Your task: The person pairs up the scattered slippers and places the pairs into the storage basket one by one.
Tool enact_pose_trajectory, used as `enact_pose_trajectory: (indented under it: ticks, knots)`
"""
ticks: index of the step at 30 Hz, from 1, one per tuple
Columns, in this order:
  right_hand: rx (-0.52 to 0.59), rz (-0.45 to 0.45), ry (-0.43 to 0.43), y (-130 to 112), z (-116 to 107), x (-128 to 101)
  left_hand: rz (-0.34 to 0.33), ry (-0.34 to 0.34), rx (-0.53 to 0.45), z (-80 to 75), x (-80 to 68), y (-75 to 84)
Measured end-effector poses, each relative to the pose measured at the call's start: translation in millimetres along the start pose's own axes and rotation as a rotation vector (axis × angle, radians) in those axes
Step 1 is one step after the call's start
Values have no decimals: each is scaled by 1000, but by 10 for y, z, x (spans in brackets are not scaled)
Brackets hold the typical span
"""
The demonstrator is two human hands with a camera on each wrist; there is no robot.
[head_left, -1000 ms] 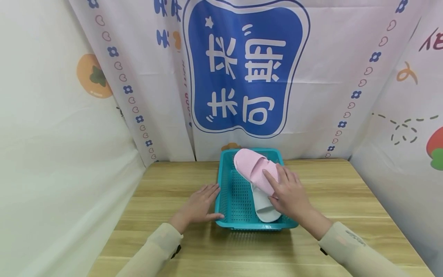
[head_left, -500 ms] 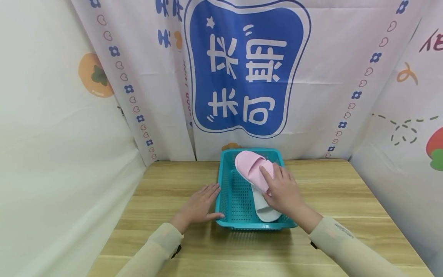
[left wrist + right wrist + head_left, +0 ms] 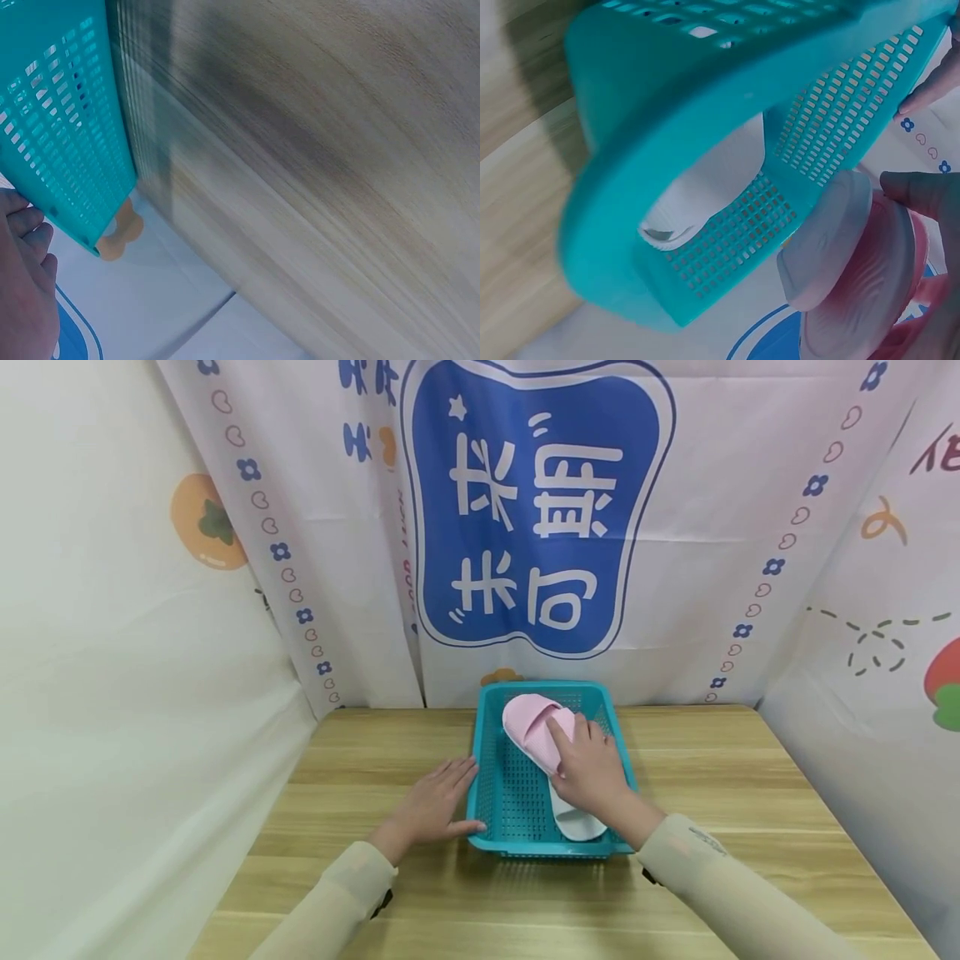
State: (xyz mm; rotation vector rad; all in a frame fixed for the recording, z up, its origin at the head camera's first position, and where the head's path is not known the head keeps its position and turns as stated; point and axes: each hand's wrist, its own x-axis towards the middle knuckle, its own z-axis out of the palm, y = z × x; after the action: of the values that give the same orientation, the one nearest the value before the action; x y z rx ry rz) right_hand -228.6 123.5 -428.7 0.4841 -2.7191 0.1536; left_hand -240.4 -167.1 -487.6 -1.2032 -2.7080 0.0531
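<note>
A teal perforated basket (image 3: 510,793) stands on the wooden table (image 3: 360,752). Inside it lies a white slipper (image 3: 573,820), with a pink slipper (image 3: 528,727) resting across its far end. My right hand (image 3: 588,768) grips the pink slipper, fingers over its strap, low in the basket. My left hand (image 3: 431,806) lies flat on the table, fingers straight, thumb against the basket's left wall. In the right wrist view the pink slipper (image 3: 870,292) is beside the basket wall (image 3: 817,142), and the white slipper (image 3: 705,187) shows inside. The left wrist view shows the basket side (image 3: 60,127).
Printed cloth backdrops (image 3: 536,518) close in the table at the back and on both sides. Bare wooden tabletop stretches left and right of the basket and toward the front edge (image 3: 525,935).
My right hand has moved the pink slipper down and leftward, deeper into the basket, over the white slipper. My left hand has stayed in place.
</note>
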Motion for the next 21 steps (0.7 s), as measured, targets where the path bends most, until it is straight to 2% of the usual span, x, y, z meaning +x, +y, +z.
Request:
enact_pose_trajectory:
  ticks: [9,21]
  knots:
    - [-16,83,-110,-114,82,145,2,3,5,13,5,-14]
    - [25,196,-163,-292,167,306,-1,13,8,25,14,-6]
